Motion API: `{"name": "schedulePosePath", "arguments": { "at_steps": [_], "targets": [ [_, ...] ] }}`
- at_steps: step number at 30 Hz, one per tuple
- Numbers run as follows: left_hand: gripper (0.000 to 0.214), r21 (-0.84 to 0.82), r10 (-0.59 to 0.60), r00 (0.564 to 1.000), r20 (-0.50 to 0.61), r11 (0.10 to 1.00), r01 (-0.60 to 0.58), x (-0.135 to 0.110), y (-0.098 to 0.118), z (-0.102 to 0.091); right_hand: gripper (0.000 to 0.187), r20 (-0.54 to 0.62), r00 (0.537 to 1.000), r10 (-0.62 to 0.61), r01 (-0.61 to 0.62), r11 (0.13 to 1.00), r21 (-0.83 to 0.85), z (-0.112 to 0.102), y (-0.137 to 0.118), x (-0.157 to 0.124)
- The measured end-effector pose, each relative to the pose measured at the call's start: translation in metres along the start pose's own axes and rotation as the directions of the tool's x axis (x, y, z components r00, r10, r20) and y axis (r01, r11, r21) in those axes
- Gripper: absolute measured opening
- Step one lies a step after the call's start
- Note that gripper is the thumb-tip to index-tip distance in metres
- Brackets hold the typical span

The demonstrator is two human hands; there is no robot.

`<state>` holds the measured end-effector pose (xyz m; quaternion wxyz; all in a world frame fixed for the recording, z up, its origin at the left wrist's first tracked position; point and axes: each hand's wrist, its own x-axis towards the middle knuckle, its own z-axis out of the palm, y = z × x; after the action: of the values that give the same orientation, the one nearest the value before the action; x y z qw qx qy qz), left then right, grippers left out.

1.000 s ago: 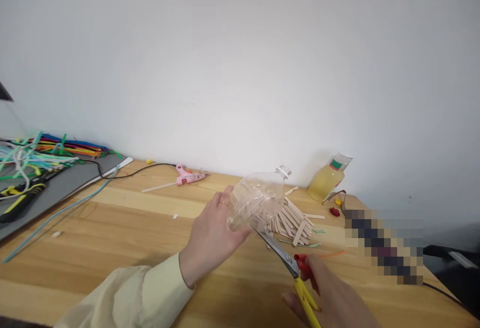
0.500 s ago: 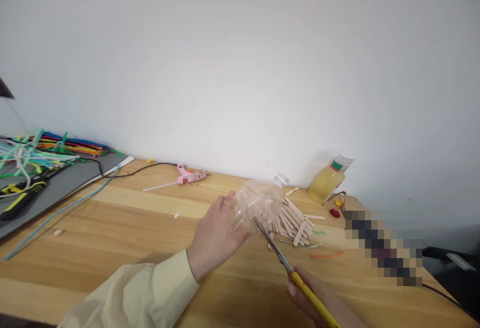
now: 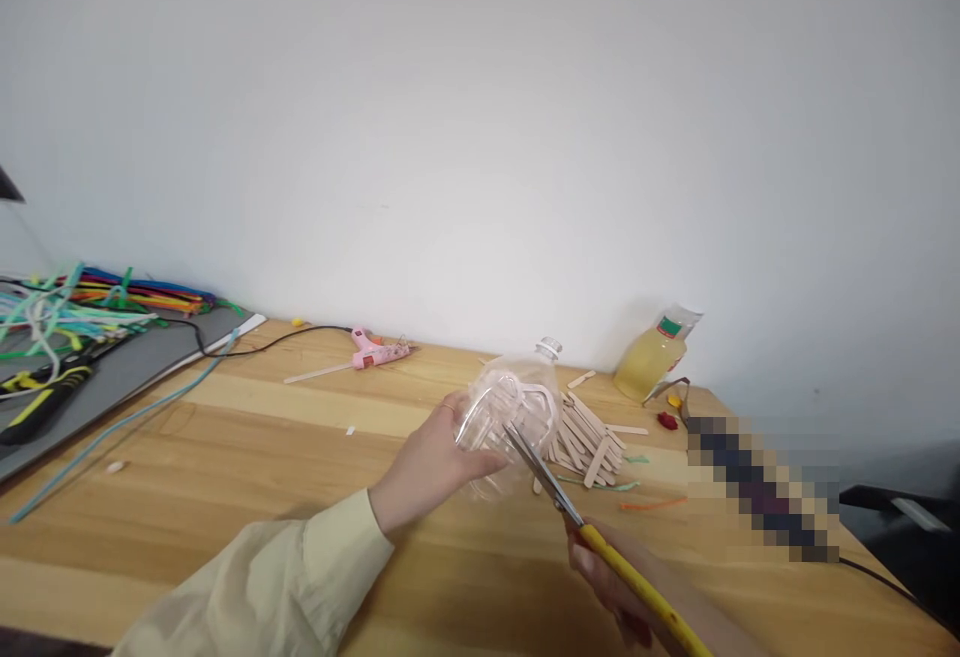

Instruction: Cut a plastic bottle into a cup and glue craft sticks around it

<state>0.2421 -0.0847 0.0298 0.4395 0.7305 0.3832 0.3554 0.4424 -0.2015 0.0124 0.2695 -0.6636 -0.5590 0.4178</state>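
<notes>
My left hand (image 3: 427,462) grips the cut-off top of a clear plastic bottle (image 3: 514,407), held above the wooden table (image 3: 300,497) with its capped neck pointing away. My right hand (image 3: 630,592) holds yellow-handled scissors (image 3: 577,527) at the lower right; their metal blades reach up into the open edge of the bottle piece. Behind the bottle lies a fan of wooden craft sticks (image 3: 589,432). The right hand's fingers are partly cut off by the frame edge.
A pink glue gun (image 3: 375,350) with a black cord lies near the wall. Coloured pipe cleaners (image 3: 90,302) and yellow-black pliers (image 3: 34,397) sit on a grey mat (image 3: 127,367) at left. A bottle of yellow liquid (image 3: 652,357) leans at the back right.
The left hand has turned the bottle piece, so its open edge now faces me more. The scissors have shifted left and slid further into the plastic; the right hand has dropped lower.
</notes>
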Motion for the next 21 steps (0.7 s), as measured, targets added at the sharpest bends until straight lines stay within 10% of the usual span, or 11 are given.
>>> {"name": "schedulePosePath", "arguments": {
  "at_steps": [12,21],
  "targets": [
    [0.073,0.148,0.006,0.993,-0.121,0.989,0.012,0.002,0.002,-0.002,0.042,-0.173,0.982,-0.080,0.050,0.985,-0.168,-0.001,0.011,-0.010],
    [0.075,0.348,0.084,0.983,-0.165,0.937,-0.021,-0.004,0.006,0.002,0.039,-0.086,0.990,-0.108,0.088,0.974,-0.210,-0.015,-0.015,-0.015]
  ]
}}
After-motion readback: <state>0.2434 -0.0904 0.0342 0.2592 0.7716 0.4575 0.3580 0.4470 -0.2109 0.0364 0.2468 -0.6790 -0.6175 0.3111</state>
